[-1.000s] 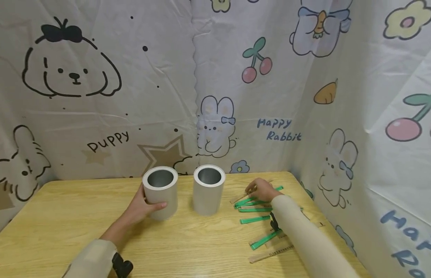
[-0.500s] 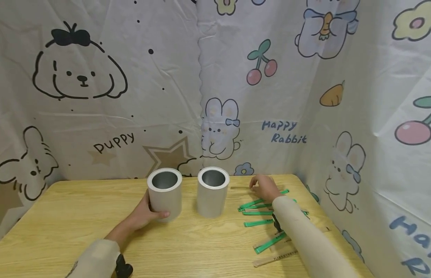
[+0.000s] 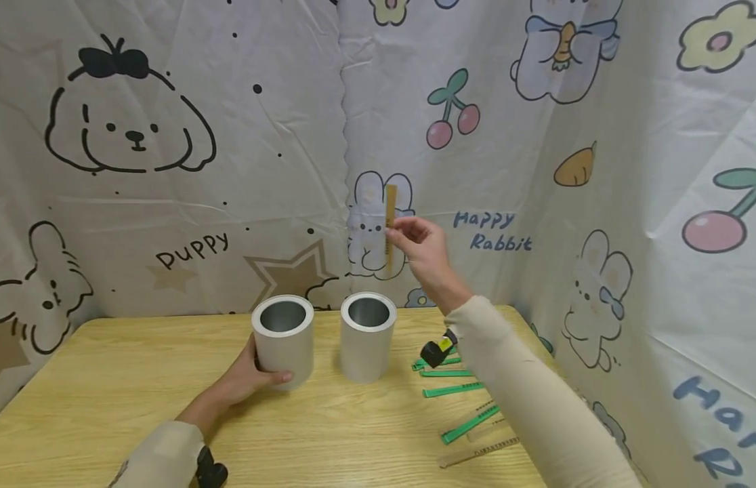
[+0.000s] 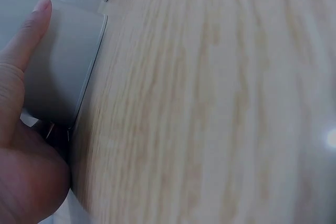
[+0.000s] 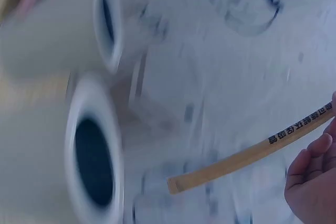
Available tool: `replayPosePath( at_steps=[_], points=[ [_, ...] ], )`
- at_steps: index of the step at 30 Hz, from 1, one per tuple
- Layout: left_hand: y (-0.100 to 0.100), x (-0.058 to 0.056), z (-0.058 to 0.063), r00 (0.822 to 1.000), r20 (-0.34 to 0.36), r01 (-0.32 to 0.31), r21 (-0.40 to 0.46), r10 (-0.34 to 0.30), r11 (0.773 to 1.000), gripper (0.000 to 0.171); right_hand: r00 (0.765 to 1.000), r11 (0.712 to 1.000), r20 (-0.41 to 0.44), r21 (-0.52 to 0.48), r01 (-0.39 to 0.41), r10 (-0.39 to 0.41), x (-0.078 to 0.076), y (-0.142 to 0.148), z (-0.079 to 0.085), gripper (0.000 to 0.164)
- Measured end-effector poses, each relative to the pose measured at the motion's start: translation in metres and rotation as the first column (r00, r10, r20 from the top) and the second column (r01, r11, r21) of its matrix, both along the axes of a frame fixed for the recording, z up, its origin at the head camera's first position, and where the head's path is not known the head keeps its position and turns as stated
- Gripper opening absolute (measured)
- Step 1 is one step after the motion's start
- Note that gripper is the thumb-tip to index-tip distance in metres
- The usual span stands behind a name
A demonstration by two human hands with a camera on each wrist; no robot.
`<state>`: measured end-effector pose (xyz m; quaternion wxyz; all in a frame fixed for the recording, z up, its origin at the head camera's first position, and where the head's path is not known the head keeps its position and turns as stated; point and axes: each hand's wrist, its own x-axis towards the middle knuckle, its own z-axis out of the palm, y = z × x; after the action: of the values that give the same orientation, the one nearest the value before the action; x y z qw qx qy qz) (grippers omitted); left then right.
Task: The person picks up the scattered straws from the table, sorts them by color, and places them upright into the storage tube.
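Observation:
My left hand [image 3: 242,377] holds the side of the left white cylindrical container [image 3: 295,362], its thumb lying across the front near the base. In the left wrist view the thumb is against the wall of that container [image 4: 68,56], which stands on the table. Beside it on the right is a second matching container [image 3: 366,352], open at the top like the first. My right hand [image 3: 428,256] is raised behind and above it, pinching a brown paper-wrapped straw [image 3: 391,203] upright. Dark printed characters run along the straw [image 5: 226,167] in the right wrist view.
Several green wrapped strips [image 3: 452,392] and brown wrapped straws [image 3: 478,453] lie scattered on the right of the wooden table [image 3: 329,440], partly hidden under my right sleeve. A printed curtain [image 3: 280,224] hangs behind and along the right side.
My right hand has lifted a brown wrapped straw off the table, moved it up and left, and turned it from flat to upright. The left hand keeps its hold on the container.

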<state>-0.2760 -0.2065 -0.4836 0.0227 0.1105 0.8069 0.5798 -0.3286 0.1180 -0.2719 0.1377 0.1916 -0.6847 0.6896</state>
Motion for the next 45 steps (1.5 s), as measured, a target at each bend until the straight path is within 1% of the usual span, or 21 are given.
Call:
replayPosePath(
  at_steps=[2, 5, 8, 9, 11, 12, 14, 16, 18, 20, 23, 26, 27, 29, 32, 34, 37, 39, 41, 43, 45],
  points=[
    [0.000, 0.000, 0.000, 1.000, 0.009, 0.006, 0.006, -0.006, 1.000, 0.115, 0.996, 0.993, 0.032, -0.093, -0.074, 0.078, 0.009, -0.024, 0.009, 0.019],
    [0.000, 0.000, -0.001, 1.000, 0.023, 0.017, 0.017, -0.017, 1.000, 0.115, 0.983, 0.965, 0.073, -0.216, -0.152, 0.171, 0.017, -0.059, 0.011, 0.029],
    [0.001, -0.001, -0.003, 0.999, 0.026, 0.024, 0.035, -0.025, 0.999, 0.115, 0.963, 0.930, 0.108, -0.305, -0.205, 0.248, 0.020, -0.090, 0.003, 0.032],
    [0.001, -0.001, -0.003, 0.999, 0.029, 0.026, 0.038, -0.028, 0.999, 0.115, 0.957, 0.928, 0.121, -0.304, -0.217, 0.264, 0.021, -0.100, -0.003, 0.031],
    [0.001, -0.001, -0.004, 0.999, 0.034, 0.028, 0.040, -0.030, 0.999, 0.114, 0.946, 0.934, 0.150, -0.260, -0.243, 0.288, 0.023, -0.115, -0.016, 0.023],
    [0.001, -0.001, -0.004, 0.999, 0.038, 0.030, 0.040, -0.031, 0.999, 0.114, 0.942, 0.944, 0.167, -0.215, -0.252, 0.290, 0.024, -0.121, -0.024, 0.017],
    [0.002, -0.001, -0.004, 0.998, 0.048, 0.032, 0.035, -0.033, 0.999, 0.114, 0.936, 0.959, 0.209, -0.085, -0.269, 0.281, 0.026, -0.128, -0.039, 0.008],
    [0.003, 0.000, -0.004, 0.998, 0.055, 0.033, 0.019, -0.034, 0.999, 0.114, 0.935, 0.957, 0.238, 0.054, -0.284, 0.264, 0.027, -0.129, -0.050, 0.016],
    [0.004, 0.000, -0.003, 0.998, 0.059, 0.038, 0.005, -0.038, 0.999, 0.114, 0.938, 0.943, 0.249, 0.164, -0.288, 0.243, 0.028, -0.125, -0.056, 0.022],
    [0.005, 0.000, -0.002, 0.998, 0.053, 0.033, -0.001, -0.033, 0.999, 0.116, 0.946, 0.935, 0.231, 0.222, -0.277, 0.225, 0.025, -0.114, -0.055, 0.025],
    [0.006, -0.001, 0.000, 0.999, 0.039, 0.021, 0.002, -0.021, 1.000, 0.117, 0.964, 0.949, 0.190, 0.219, -0.227, 0.186, 0.016, -0.087, -0.044, 0.027],
    [0.006, 0.000, 0.003, 0.999, 0.037, 0.006, 0.006, -0.006, 1.000, 0.116, 0.977, 0.961, 0.175, 0.223, -0.163, 0.125, 0.005, -0.048, -0.034, 0.029],
    [0.006, 0.000, 0.004, 0.999, 0.042, 0.003, 0.005, -0.004, 1.000, 0.116, 0.979, 0.960, 0.176, 0.239, -0.144, 0.103, 0.002, -0.033, -0.033, 0.030],
    [0.005, 0.001, 0.005, 0.999, 0.052, 0.006, -0.003, -0.006, 1.000, 0.116, 0.980, 0.944, 0.186, 0.302, -0.130, 0.075, -0.004, 0.000, -0.037, 0.032],
    [0.003, 0.001, 0.005, 0.998, 0.066, 0.012, -0.005, -0.012, 1.000, 0.117, 0.974, 0.905, 0.221, 0.401, -0.140, 0.053, -0.007, 0.046, -0.054, 0.033],
    [0.002, 0.001, 0.005, 0.997, 0.072, 0.017, -0.011, -0.016, 1.000, 0.118, 0.969, 0.870, 0.239, 0.466, -0.162, 0.053, -0.007, 0.074, -0.072, 0.033],
    [0.002, 0.001, 0.004, 0.997, 0.077, 0.015, -0.008, -0.015, 1.000, 0.118, 0.964, 0.808, 0.263, 0.562, -0.175, 0.026, -0.002, 0.111, -0.104, 0.032],
    [0.001, 0.001, 0.004, 0.997, 0.078, 0.015, -0.007, -0.014, 1.000, 0.118, 0.965, 0.768, 0.260, 0.612, -0.189, 0.030, 0.000, 0.132, -0.126, 0.031],
    [0.001, 0.001, 0.004, 0.997, 0.076, 0.018, -0.003, -0.018, 1.000, 0.117, 0.963, 0.724, 0.268, 0.659, -0.206, 0.030, 0.003, 0.152, -0.145, 0.029],
    [0.000, 0.001, 0.004, 0.997, 0.074, 0.018, -0.001, -0.017, 1.000, 0.117, 0.962, 0.688, 0.269, 0.690, -0.223, 0.042, 0.006, 0.168, -0.158, 0.026],
    [0.000, 0.001, 0.004, 0.997, 0.071, 0.016, 0.002, -0.016, 1.000, 0.116, 0.961, 0.657, 0.272, 0.717, -0.232, 0.043, 0.007, 0.180, -0.166, 0.023]
  ],
)
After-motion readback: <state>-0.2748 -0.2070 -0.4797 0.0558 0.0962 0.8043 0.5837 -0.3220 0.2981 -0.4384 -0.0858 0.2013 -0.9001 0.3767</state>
